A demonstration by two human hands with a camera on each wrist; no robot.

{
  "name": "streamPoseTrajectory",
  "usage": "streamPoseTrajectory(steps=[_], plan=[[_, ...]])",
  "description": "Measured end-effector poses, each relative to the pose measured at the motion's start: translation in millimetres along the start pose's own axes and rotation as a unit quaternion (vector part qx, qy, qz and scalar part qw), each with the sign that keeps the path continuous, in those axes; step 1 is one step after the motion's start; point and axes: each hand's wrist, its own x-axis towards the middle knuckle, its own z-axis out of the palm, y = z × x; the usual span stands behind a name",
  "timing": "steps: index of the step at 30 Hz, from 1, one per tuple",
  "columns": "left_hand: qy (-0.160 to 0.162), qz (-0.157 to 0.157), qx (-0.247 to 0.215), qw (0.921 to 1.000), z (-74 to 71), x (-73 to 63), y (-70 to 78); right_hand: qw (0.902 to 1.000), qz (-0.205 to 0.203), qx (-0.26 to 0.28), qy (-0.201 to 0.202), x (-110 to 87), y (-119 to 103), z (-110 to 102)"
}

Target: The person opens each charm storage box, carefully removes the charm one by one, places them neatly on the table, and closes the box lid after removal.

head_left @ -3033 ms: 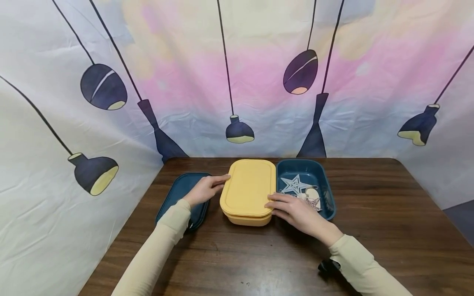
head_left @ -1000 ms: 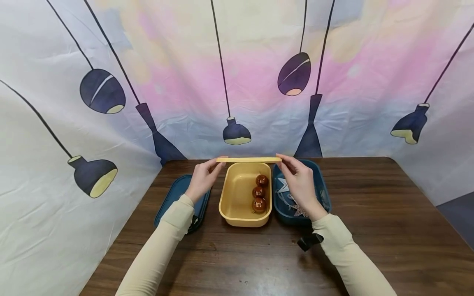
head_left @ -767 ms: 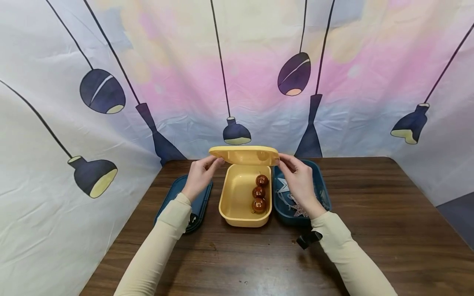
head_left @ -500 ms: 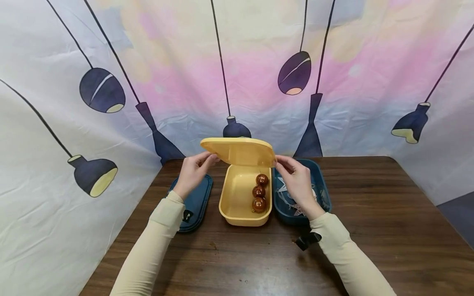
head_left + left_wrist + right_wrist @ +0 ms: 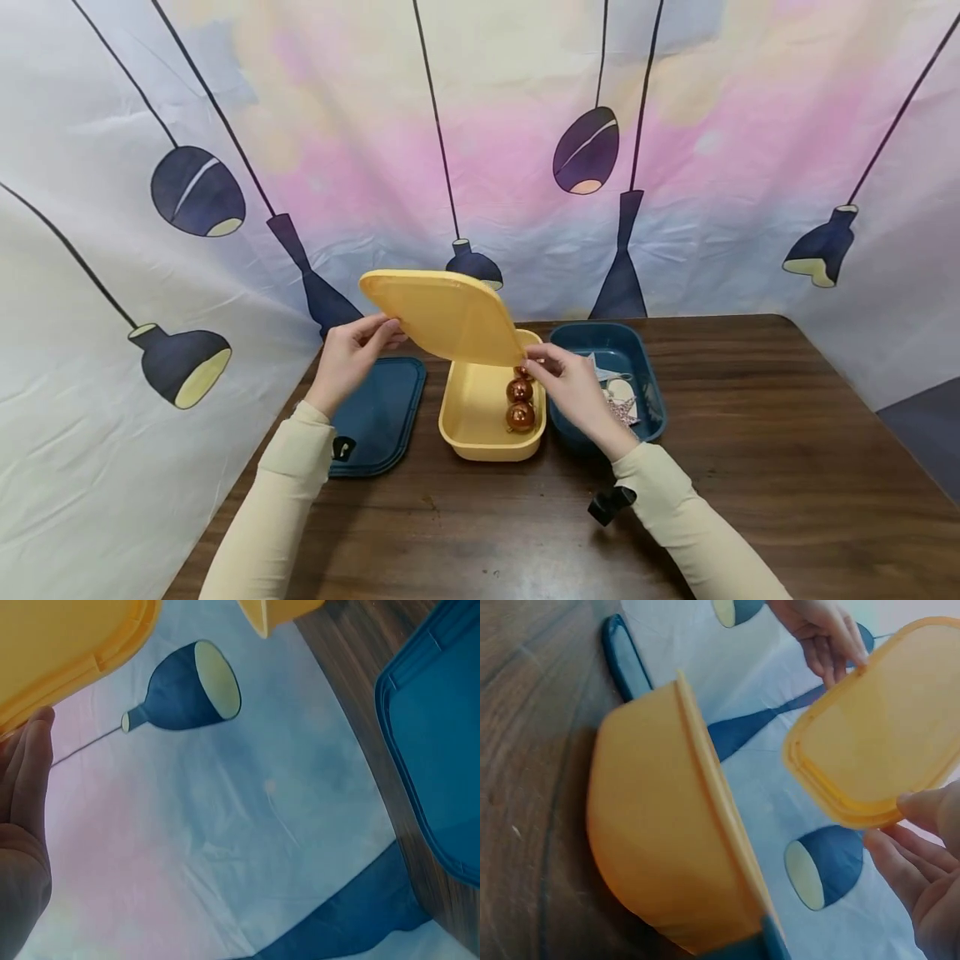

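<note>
A yellow lid [image 5: 446,317] is held tilted in the air, its underside facing me. My left hand [image 5: 351,360] pinches its left edge, and my right hand [image 5: 568,385] pinches its lower right corner. Below it stands the yellow box [image 5: 472,425], uncovered, with shiny brown ball ornaments [image 5: 520,417] in a row along its right side. The lid hides the box's far left part. In the right wrist view both hands grip opposite edges of the lid [image 5: 877,727]; the box [image 5: 660,817] appears from its side.
To the right, touching or nearly touching the yellow box, is a dark blue box [image 5: 654,392] holding a white star, a pale heart and a glittery star. A dark blue lid [image 5: 382,417] lies flat on the wooden table [image 5: 480,533] at left. A printed cloth [image 5: 510,150] hangs behind.
The yellow lid, first closed on the box, has been lifted off by both hands, tipped up and carried to the left. The brown balls inside have come into sight.
</note>
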Motion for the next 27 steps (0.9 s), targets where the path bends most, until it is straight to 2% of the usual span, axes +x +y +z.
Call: streamPoseTrajectory(steps=[5,7,10,12,15,21,27], plan=[[0.015,-0.019,-0.015,0.9996,-13.5,-3.2,-4.8,0.9997,-0.012,0.005,-0.02,-3.0,-4.4,15.2],[0.022,-0.037,-0.014,0.999,-17.2,-4.4,1.8,0.9995,-0.017,0.01,-0.026,-3.6,-6.8,20.2],[0.033,-0.049,-0.002,0.9983,-24.5,-6.4,1.7,0.999,-0.026,0.013,-0.033,-4.4,-11.7,27.5],[0.041,-0.041,0.013,0.9982,-29.1,-8.1,1.0,0.9988,-0.03,0.008,-0.037,-5.3,-14.3,32.5],[0.056,-0.016,0.038,0.9976,-37.0,-10.2,-7.7,0.9983,-0.034,0.014,-0.046,-5.7,-18.2,41.1],[0.074,-0.018,0.082,0.9937,-47.6,-15.1,-8.0,0.9973,-0.029,0.036,-0.057,-9.3,-23.0,56.5],[0.087,-0.029,0.07,0.9933,-57.4,-21.9,-9.2,0.9963,-0.028,0.049,-0.065,-15.1,-31.2,72.3]])
